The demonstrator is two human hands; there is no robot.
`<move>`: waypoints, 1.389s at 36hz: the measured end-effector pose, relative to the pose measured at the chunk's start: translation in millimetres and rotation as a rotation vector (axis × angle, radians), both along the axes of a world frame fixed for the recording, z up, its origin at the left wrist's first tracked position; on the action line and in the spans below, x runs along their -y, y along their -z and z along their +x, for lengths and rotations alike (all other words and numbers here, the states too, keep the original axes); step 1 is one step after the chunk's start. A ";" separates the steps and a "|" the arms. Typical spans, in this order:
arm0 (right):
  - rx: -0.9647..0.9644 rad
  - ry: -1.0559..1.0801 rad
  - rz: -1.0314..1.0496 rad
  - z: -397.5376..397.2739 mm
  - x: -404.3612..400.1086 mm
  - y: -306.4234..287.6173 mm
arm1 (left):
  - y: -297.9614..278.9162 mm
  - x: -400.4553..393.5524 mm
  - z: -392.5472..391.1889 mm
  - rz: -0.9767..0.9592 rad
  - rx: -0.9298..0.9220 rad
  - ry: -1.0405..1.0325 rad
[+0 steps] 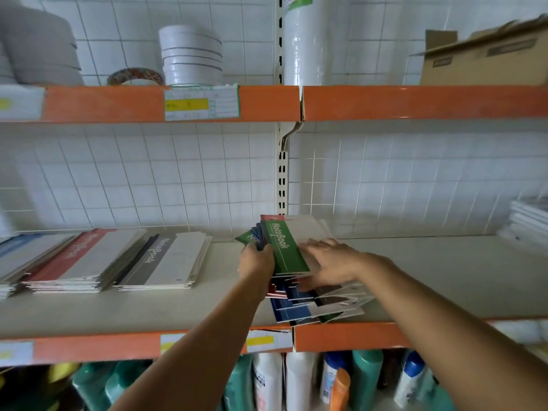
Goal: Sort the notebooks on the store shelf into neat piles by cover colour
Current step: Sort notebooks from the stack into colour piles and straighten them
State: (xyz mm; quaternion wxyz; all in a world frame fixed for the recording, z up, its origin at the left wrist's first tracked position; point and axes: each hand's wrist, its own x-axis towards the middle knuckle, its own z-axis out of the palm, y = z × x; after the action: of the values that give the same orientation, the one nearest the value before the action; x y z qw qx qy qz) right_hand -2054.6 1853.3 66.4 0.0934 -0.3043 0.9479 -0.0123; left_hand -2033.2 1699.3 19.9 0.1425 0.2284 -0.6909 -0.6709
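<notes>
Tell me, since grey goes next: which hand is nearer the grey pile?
Left. The left hand grips the mixed stack just right of the grey pile; the right hand lies farther right.

sorted piles [103,259] left of loose heap [311,298] on shelf [444,277]

Shop: price-tagged shelves [142,103] of stock.
</notes>
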 end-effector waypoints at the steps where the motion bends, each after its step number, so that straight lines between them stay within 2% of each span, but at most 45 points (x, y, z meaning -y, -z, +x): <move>1: -0.015 -0.007 0.041 3.1 0.0 -1.1 | 1.1 0.5 2.4 -0.041 -0.021 -0.039; 9: -0.156 -0.060 0.091 23.1 -9.2 -7.4 | -4.3 -0.7 25.5 -0.336 -0.133 -0.222; 15: -0.101 -0.071 -0.057 25.6 -20.8 -1.1 | -1.4 -4.8 42.5 -0.611 -0.304 -0.361; 17: -0.095 -0.012 -0.165 26.3 -24.6 -1.0 | -0.6 -5.8 47.7 -0.714 -0.382 -0.361; 22: -0.378 0.117 -0.344 26.2 -31.6 -0.7 | -3.0 -12.1 52.2 -1.045 -0.531 -0.162; 23: -0.396 0.139 -0.360 25.9 -31.9 -0.2 | -4.3 -15.3 51.6 -1.151 -0.493 -0.076; 25: -0.421 0.177 -0.363 25.8 -32.5 0.6 | -6.0 -23.0 49.2 -1.365 -0.251 0.152; 28: -0.462 0.199 -0.341 28.7 -35.4 0.9 | -2.5 -32.9 41.5 -1.570 -0.009 0.374; 30: -0.475 0.208 -0.331 31.5 -38.8 1.2 | 1.3 -37.8 38.7 -1.614 0.036 0.395; 35: -0.499 0.228 -0.343 30.0 -52.0 5.4 | -5.4 -43.3 46.2 -1.643 -0.025 0.326; 43: -0.479 0.222 -0.304 40.0 -51.4 2.4 | -14.7 -38.9 66.0 -1.756 0.000 0.303; 47: -0.491 0.184 -0.286 50.7 -43.0 -0.1 | -16.3 -23.6 80.4 -1.715 -0.024 0.259; 50: -0.510 0.142 -0.293 56.0 -35.0 2.0 | -19.5 -9.1 96.0 -1.658 -0.128 0.171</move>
State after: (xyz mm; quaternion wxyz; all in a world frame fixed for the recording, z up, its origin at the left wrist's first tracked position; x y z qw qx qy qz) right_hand -1998.5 1888.3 64.4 -0.1938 -0.2406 0.9478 -0.0787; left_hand -1937.2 1708.4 39.4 0.2520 -0.0424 -0.9662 0.0345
